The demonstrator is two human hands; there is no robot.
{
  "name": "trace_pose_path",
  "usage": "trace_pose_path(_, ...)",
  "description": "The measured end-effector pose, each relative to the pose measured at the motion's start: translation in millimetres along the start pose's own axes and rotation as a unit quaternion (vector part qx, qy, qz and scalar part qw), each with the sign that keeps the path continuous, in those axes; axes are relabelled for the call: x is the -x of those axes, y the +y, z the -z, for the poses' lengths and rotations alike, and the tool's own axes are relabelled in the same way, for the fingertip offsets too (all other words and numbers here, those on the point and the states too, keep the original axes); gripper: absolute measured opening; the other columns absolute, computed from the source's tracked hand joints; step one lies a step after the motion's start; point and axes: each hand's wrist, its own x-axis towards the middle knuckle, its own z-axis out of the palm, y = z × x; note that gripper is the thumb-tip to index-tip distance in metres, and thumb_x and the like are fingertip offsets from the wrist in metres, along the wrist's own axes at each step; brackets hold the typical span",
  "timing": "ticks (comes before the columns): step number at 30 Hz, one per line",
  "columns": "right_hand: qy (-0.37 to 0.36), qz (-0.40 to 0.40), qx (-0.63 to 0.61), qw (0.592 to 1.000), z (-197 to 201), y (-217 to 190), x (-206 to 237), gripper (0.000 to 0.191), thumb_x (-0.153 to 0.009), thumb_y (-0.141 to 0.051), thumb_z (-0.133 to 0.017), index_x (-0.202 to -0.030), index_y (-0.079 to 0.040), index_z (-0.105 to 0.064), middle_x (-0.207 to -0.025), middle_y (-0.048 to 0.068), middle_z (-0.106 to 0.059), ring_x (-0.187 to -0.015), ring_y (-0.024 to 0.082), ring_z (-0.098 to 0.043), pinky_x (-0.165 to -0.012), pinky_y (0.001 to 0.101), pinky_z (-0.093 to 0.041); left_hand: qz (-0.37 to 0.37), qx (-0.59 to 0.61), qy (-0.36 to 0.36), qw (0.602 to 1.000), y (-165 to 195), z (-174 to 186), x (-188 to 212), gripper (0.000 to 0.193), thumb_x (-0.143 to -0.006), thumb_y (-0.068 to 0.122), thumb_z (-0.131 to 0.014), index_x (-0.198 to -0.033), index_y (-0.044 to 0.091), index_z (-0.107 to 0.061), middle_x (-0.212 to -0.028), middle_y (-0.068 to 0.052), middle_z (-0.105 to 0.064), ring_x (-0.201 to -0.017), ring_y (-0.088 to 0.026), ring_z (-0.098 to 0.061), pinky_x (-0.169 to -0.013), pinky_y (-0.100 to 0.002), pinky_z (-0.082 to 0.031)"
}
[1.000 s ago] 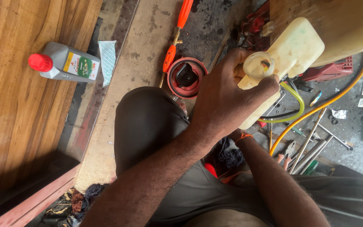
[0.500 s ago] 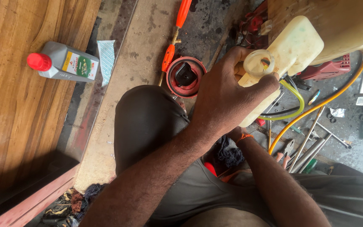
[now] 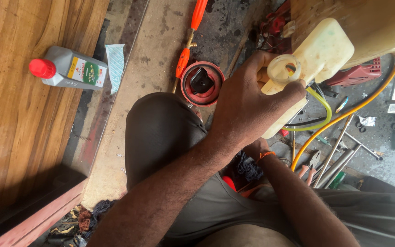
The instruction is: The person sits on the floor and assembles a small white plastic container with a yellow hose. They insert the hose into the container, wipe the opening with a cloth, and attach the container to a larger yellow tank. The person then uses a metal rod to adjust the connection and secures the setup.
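tank (image 3: 318, 59) of pale cream plastic sits tilted above the person's knee (image 3: 161, 132), its round open filler neck turned toward the camera. the left hand (image 3: 245, 107) is clamped on the tank, fingers curled around the neck from the near side and the thumb lying along the tank's body. the right hand (image 3: 257, 148) is mostly hidden beneath the left wrist and under the tank; only its wrist with an orange band shows, so whether it grips anything cannot be told. a yellow-green hose (image 3: 323, 112) loops out from the lower side of the tank, and a long orange hose (image 3: 344, 119) runs past the tank on that same side toward the wooden block (image 3: 380, 23) that stands just behind the tank. left of the tank, on the concrete floor (image 3: 161, 41), lies a red round cover (image 3: 202, 83) with a black part in its middle, touching the knee's edge. an orange-handled tool (image 3: 190, 36) lies just beyond the cover, farther from the tank. well apart from the tank, on the wooden boards at far left, a grey oil bottle (image 3: 69, 68) with a red cap lies on its side, with a small pale sachet (image 3: 115, 64) beside it. below the tank, metal rods and pliers (image 3: 314, 162) lie scattered on the dark floor, and a red machine housing (image 3: 360, 75) sits just right of the tank.
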Motion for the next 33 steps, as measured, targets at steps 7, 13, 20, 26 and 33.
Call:
trace_pose_path(7,-0.05,-0.042,-0.009,0.998,5,-9,4,0.046,-0.109,-0.029,-0.042,-0.153,-0.015,-0.045,-0.159,0.005,-0.045,-0.15,0.023,-0.037,-0.126,0.0382,-0.028,0.009,0.001,-0.003,1.0,1,1,0,0.052,-0.08,0.036,-0.072,-0.12,0.004,-0.064,-0.103,-0.009,-0.077,-0.09,-0.015,-0.079,-0.079,-0.028,-0.067)
trace_pose_path(13,-0.01,-0.014,0.023,1.0,2,-16,8,0.048,-0.106,-0.027,-0.042,-0.152,-0.014,-0.043,-0.159,0.007,-0.042,-0.149,0.025,-0.035,-0.125,0.0398,-0.026,-0.007,-0.018,0.014,1.0,4,2,0,0.051,-0.08,0.036,-0.072,-0.119,0.005,-0.066,-0.103,-0.009,-0.078,-0.09,-0.014,-0.08,-0.08,-0.028,-0.067)
trace_pose_path(20,0.017,-0.004,0.072,0.997,-3,-16,10,0.051,-0.104,-0.027,-0.042,-0.153,-0.014,-0.039,-0.16,0.01,-0.039,-0.149,0.027,-0.032,-0.124,0.0415,-0.025,0.003,-0.013,0.027,1.0,5,-3,-2,0.053,-0.078,0.038,-0.073,-0.118,0.005,-0.066,-0.101,-0.008,-0.079,-0.087,-0.014,-0.08,-0.079,-0.028,-0.066)
trace_pose_path(26,0.025,-0.009,-0.02,0.999,2,-16,13,0.051,-0.103,-0.027,-0.043,-0.153,-0.014,-0.039,-0.16,0.011,-0.038,-0.149,0.028,-0.032,-0.124,0.0416,-0.025,-0.005,-0.024,0.023,0.999,11,-3,0,0.051,-0.078,0.039,-0.072,-0.115,0.005,-0.067,-0.1,-0.008,-0.079,-0.087,-0.016,-0.079,-0.08,-0.029,-0.065)
trace_pose_path(33,0.077,0.033,0.106,0.991,2,-21,14,0.055,-0.103,-0.024,-0.044,-0.156,-0.015,-0.035,-0.162,0.008,-0.037,-0.15,0.025,-0.031,-0.124,0.0398,-0.027,0.004,-0.05,0.011,0.999,17,-8,4,0.051,-0.078,0.043,-0.071,-0.113,0.006,-0.066,-0.097,-0.007,-0.078,-0.085,-0.017,-0.078,-0.079,-0.031,-0.063)
